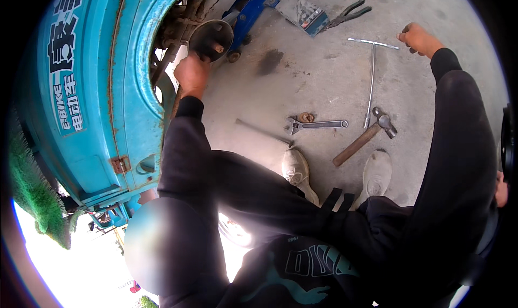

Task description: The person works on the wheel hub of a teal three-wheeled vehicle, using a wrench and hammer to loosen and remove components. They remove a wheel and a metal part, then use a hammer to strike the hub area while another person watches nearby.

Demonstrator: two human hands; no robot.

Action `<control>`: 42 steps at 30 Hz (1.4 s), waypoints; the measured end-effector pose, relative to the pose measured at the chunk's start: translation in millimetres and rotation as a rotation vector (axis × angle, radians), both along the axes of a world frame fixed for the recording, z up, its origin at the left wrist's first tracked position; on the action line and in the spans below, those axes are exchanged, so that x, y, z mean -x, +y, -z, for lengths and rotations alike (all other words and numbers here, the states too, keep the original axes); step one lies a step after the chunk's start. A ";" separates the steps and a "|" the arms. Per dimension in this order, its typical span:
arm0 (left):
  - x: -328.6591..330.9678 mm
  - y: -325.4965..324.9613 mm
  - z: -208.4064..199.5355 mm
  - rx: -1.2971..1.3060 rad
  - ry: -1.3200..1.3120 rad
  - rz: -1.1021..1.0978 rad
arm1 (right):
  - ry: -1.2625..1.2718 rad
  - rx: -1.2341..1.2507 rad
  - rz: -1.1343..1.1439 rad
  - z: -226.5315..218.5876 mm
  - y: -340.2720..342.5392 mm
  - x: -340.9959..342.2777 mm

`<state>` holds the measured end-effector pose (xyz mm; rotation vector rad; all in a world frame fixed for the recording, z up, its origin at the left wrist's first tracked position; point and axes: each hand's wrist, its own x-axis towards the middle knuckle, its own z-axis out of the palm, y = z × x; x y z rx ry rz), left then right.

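At the wheel opening of a turquoise vehicle (97, 92), my left hand (192, 75) is closed at the lower rim of a round, dark metal plate (202, 34). A stub with a copper-coloured end shows in the plate's middle. My fingertips there are partly hidden. Out to the right, my right hand (421, 40) hangs over the floor with its fingers curled; whatever they may hold does not show. It is nearest to the crossbar end of a T-handle wrench (372, 76) lying on the concrete.
Near my shoes lie an adjustable wrench (324, 124), a small rusty ring (306, 117), a hammer (359, 143) and a thin rod (264, 133). Farther off are a blue floor jack (248, 14), a worn box (302, 12) and pliers (348, 15). Another hand (502, 190) shows at the right edge.
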<state>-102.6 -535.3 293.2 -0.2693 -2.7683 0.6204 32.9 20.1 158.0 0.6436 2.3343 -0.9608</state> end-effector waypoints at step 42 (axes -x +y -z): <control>1.4 10.9 7.8 0.056 -0.065 0.129 | 0.181 0.057 -0.116 40.0 -53.2 56.3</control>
